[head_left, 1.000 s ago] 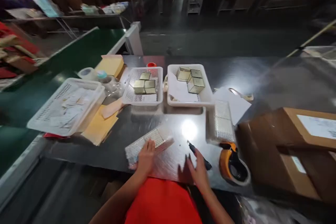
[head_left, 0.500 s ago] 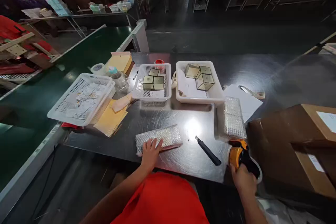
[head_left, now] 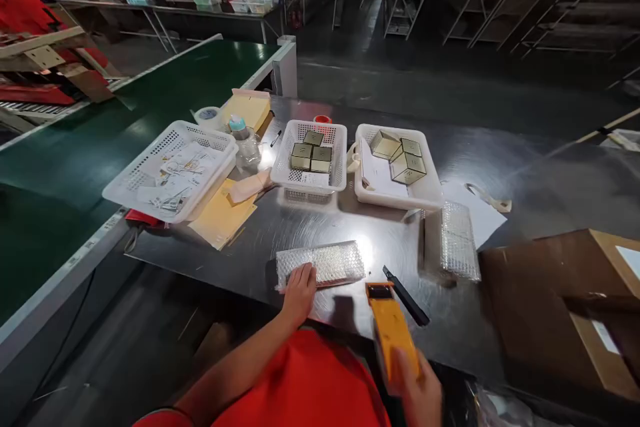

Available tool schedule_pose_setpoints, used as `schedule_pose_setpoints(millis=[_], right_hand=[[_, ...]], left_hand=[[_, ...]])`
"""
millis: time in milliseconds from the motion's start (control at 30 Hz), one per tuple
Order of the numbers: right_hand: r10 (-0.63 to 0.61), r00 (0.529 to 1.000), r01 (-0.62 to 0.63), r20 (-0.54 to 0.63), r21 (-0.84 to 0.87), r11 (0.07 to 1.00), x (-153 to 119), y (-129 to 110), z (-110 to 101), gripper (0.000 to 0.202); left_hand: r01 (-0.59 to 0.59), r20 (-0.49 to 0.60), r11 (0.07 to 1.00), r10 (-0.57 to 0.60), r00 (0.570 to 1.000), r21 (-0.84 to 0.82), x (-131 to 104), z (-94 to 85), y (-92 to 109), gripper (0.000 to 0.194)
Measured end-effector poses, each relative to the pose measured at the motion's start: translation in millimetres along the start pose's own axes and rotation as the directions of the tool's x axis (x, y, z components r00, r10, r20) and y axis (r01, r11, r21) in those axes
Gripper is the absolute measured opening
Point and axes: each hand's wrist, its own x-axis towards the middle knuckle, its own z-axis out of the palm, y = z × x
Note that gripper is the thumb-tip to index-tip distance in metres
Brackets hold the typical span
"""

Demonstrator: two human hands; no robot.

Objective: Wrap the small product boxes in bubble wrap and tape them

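Observation:
My left hand (head_left: 299, 293) presses on the left part of a bubble-wrapped package (head_left: 341, 263), its fingers close together over the near edge. The package lies lengthwise on the metal table. In my right hand (head_left: 421, 390) is an orange tape dispenser (head_left: 393, 327), its head towards the package but apart from it. Motion blurs this hand and the dispenser's lower end. A black utility knife (head_left: 407, 297) lies on the table just beyond the dispenser, to its right. Farther right, a second bubble-wrapped package (head_left: 459, 240) rests near the white paper (head_left: 487, 221).
Small boxes sit in two white baskets (head_left: 284, 177) (head_left: 400, 199) at the back. A third basket (head_left: 120, 190) of papers stands left, by yellow envelopes (head_left: 220, 217) and a clear bottle (head_left: 247, 150). A green conveyor (head_left: 165, 90) runs along the left; a large cardboard box (head_left: 530, 300) stands right.
My right hand has swung the tape dispenser leftwards from the table's right side, near the cardboard box, to beside the knife. My left hand stays on the package, its fingers now closer together.

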Motion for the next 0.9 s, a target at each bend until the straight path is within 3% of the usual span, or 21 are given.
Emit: schedule_pose_setpoints(millis=[133,200,267,400,533,667,767,900], right_hand=[[-0.156,0.980,0.149,0.123,0.068,0.987,23.8,-79.7,91.0,0.058],[-0.166,0.974,0.166,0.156,0.014,0.986,34.7,-97.0,118.9,0.057],[-0.155,0.970,0.172,0.187,-0.082,0.982,39.8,-98.4,132.5,0.055],[-0.168,0.970,0.202,0.178,-0.194,0.960,35.4,-85.3,133.6,0.051],[-0.140,0.975,0.180,0.173,-0.238,0.955,31.5,-89.6,133.7,0.050],[-0.118,0.974,0.158,0.192,-0.208,0.965,24.6,-90.1,131.9,0.050],[-0.108,0.971,0.143,0.213,-0.161,0.977,2.1,-60.0,117.6,0.051],[-0.088,0.969,0.106,0.230,-0.067,0.992,-32.8,10.1,93.1,0.056]], left_hand=[[-0.025,-0.018,0.999,0.024,1.000,-0.034,-2.2,-3.3,-4.4,0.037],[-0.026,-0.023,0.997,0.025,0.999,-0.068,-2.7,-2.7,-8.2,0.038],[-0.025,-0.001,0.995,0.025,1.000,-0.092,-1.9,-2.4,-11.1,0.038],[0.008,0.130,0.995,0.006,0.992,-0.104,5.2,-7.8,-13.4,0.038],[0.114,0.202,0.992,-0.101,0.974,-0.055,21.9,-18.1,-17.4,0.060],[0.134,0.358,0.990,-0.112,0.927,-0.038,40.7,-27.4,-22.2,0.077],[0.143,0.416,0.990,-0.128,0.900,-0.004,49.4,-35.2,-23.6,0.078],[0.094,0.493,0.996,-0.083,0.866,0.003,62.9,-49.0,-24.9,0.107]])
